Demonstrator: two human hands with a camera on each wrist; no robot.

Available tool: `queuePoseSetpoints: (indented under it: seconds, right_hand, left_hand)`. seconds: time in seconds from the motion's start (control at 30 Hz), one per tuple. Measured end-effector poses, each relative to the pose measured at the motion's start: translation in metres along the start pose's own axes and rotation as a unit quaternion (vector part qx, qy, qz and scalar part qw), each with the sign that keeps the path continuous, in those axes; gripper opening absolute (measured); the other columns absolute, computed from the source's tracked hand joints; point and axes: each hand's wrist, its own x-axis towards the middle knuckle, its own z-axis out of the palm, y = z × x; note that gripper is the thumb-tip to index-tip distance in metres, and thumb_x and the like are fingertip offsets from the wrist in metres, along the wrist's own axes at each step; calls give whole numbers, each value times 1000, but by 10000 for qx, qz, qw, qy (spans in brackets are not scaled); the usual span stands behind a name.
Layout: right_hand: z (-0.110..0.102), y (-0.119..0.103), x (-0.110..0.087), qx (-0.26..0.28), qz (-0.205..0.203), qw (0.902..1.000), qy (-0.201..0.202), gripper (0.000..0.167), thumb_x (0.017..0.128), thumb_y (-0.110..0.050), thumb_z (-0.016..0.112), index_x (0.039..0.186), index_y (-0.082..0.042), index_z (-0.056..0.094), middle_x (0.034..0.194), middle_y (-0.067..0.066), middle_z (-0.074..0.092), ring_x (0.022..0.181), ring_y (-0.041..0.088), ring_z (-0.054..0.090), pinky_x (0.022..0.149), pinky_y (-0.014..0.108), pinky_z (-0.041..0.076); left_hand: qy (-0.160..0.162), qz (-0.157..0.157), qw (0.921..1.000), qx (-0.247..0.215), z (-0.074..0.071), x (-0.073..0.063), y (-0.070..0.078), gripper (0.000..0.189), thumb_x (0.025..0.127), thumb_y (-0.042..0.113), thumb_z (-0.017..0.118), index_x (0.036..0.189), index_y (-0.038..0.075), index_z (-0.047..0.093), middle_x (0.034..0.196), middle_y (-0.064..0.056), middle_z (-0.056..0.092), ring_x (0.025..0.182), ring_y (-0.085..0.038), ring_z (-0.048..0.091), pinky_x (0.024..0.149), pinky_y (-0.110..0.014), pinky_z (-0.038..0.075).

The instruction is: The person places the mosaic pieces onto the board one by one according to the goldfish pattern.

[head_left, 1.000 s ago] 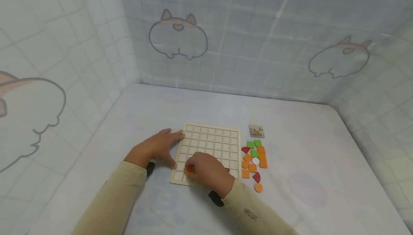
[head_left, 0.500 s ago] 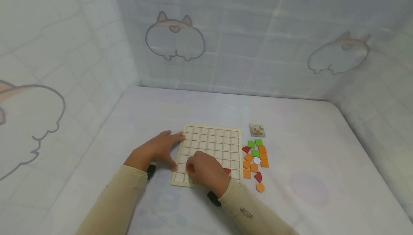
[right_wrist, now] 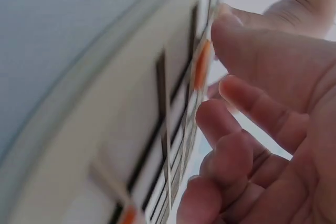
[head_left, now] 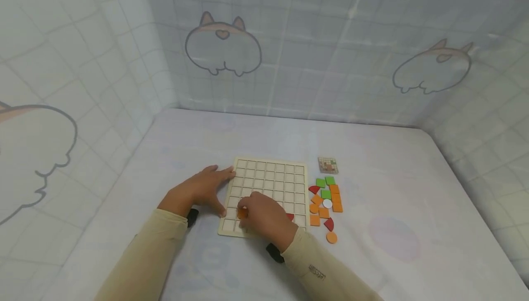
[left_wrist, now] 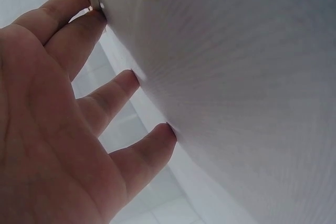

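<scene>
A cream grid board (head_left: 270, 159) lies on the white table. My left hand (head_left: 202, 188) is spread along its left side, thumb and a fingertip at the edge; in the left wrist view other fingertips (left_wrist: 128, 80) rest on the tabletop. Over the board's near left part is my right hand (head_left: 264, 216), its thumb and index finger parted around an orange piece (head_left: 242, 213). The right wrist view shows this orange piece (right_wrist: 202, 65) flat on the board, close to those fingertips. Partly hidden behind the right hand, a red piece (head_left: 290, 217) sits on the board.
Right of the board lie loose flat pieces: green squares (head_left: 325, 194), orange squares (head_left: 323, 212), orange discs (head_left: 332, 237), a white disc (head_left: 327, 203) and red quarter-circles (head_left: 329, 224). A small patterned card (head_left: 328, 165) lies behind them. Printed walls (head_left: 289, 62) surround the table.
My right thumb and index finger have parted, and more of the orange piece shows between them. The left hand keeps its place at the board's edge.
</scene>
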Motion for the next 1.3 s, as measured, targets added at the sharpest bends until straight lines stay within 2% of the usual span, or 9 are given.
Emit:
queuePoseSetpoints:
  seconds: [0.13, 0.3, 0.47, 0.6, 0.67, 0.83, 0.93, 1.13, 1.3]
  right_hand:
    - [-7, 15, -16, 425, 331, 9985, 53, 34, 87, -24, 76, 120, -22, 74, 105, -7, 68, 90, 9, 60, 81, 30, 53]
    - [-19, 44, -44, 886, 580, 9932, 484, 35, 88, -28, 78, 121, -19, 73, 102, -5, 67, 88, 11, 59, 78, 30, 53]
    - [-33, 72, -72, 1361, 1138, 9796, 949, 34, 87, -25, 80, 119, -17, 73, 101, -3, 68, 82, 12, 58, 70, 30, 51]
    - [-38, 95, -88, 1220, 1771, 9689, 1221, 36, 85, -23, 81, 120, -18, 73, 105, -4, 68, 85, 12, 58, 74, 30, 50]
    - [-39, 105, -94, 1156, 2019, 9645, 1253, 38, 85, -24, 82, 121, -17, 72, 107, -3, 68, 86, 13, 58, 73, 29, 51]
    - [-44, 121, -110, 1390, 2495, 9519, 1105, 37, 84, -21, 82, 119, -14, 72, 103, 1, 64, 77, 17, 55, 61, 29, 49]
    - [-45, 126, -119, 1482, 2662, 9471, 1010, 33, 81, -21, 84, 112, -15, 73, 99, 1, 62, 80, 18, 53, 63, 29, 47]
    - [-35, 134, -128, 1561, 2654, 9471, 908, 26, 78, -21, 88, 100, -24, 75, 95, -4, 63, 84, 18, 51, 69, 30, 44]
    - [-28, 139, -132, 1492, 2704, 9470, 890, 27, 77, -21, 89, 99, -20, 74, 87, -2, 60, 82, 17, 51, 66, 29, 44]
  left_hand:
    - [-27, -73, 10000, -4, 2, 3, 1, 120, 58, 44, 98, 159, 27, 37, 169, 2, 26, 156, -40, 16, 116, -67, 31]
    - [-27, -66, 10000, 17, 3, 4, -1, 121, 58, 44, 98, 160, 25, 36, 169, 1, 25, 156, -41, 15, 117, -66, 30]
    - [-42, -32, 10000, -25, 2, 6, -1, 122, 58, 44, 98, 160, 24, 34, 169, -5, 25, 156, -42, 15, 116, -67, 31]
    - [-43, -73, 9999, -88, 4, 7, -3, 123, 58, 45, 98, 160, 26, 33, 168, -12, 24, 155, -44, 16, 114, -69, 32]
    - [-41, -68, 10000, -52, 5, 8, -4, 123, 57, 46, 98, 160, 26, 33, 168, -12, 24, 154, -44, 16, 114, -69, 32]
    - [-51, 29, 10000, -42, 5, 10, -5, 123, 57, 46, 98, 160, 24, 34, 169, -8, 25, 154, -45, 15, 113, -70, 32]
    - [-48, 30, 10000, -46, 4, 11, -5, 123, 57, 46, 98, 160, 25, 34, 169, -6, 25, 155, -45, 14, 114, -70, 31]
    - [-20, -68, 10000, 11, 3, 13, -5, 126, 55, 48, 98, 161, 25, 33, 169, -10, 23, 155, -45, 14, 114, -71, 30]
    - [-48, -180, 9998, -100, 6, 12, -4, 128, 53, 48, 99, 160, 27, 33, 168, -18, 22, 154, -47, 15, 112, -72, 31]
